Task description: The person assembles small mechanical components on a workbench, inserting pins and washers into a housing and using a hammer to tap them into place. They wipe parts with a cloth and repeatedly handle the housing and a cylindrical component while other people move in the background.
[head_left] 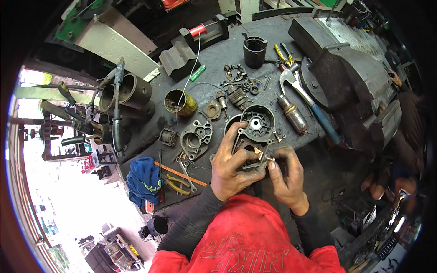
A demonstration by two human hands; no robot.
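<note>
My left hand (231,164) grips a dark, greasy metal housing (248,146) held just above the front edge of the workbench. My right hand (286,175) pinches a small brass-coloured part (264,157) against the housing's right side. Both hands are grimy and close together. Just behind them on the bench lies a round black end cover with a bright centre hole (256,121). A grey cast end plate with several holes (195,139) rests to the left.
The dark workbench (214,59) carries a hammer with a blue handle (309,102), a big vise (346,82), yellow pliers (282,52), a rusty tin (180,102), a red wire spool (198,30), a blue rag (144,177), wrenches (184,170) and small gears (236,93). Another person's hand (397,79) shows at far right.
</note>
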